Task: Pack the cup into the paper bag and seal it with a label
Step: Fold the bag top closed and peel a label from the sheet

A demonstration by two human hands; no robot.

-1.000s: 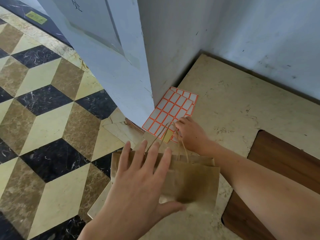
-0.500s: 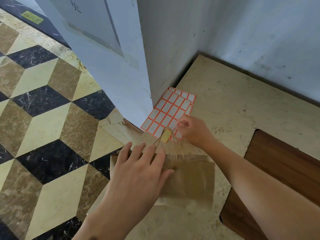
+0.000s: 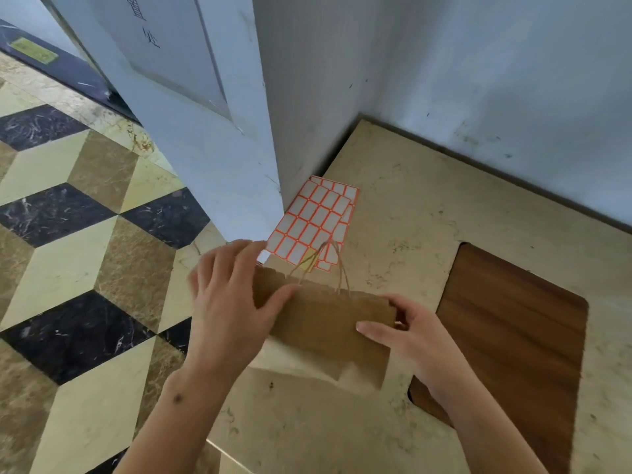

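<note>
Both hands grasp the paper bag (image 3: 328, 330): left hand (image 3: 232, 302) at its left end, right hand (image 3: 410, 333) at its right. The label sheet (image 3: 314, 224) lies just beyond, nearer the left hand.

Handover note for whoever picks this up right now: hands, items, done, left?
Left hand: grip on the left end of the paper bag, thumb on its front.
Right hand: grip on the bag's right end.
Bag lies folded over on the marble counter, handles pointing at the label sheet by the wall corner.
Cup: not visible; cannot tell if it is inside.
Done: bag top folded.
Left: peel a label, stick it over the fold.
</note>
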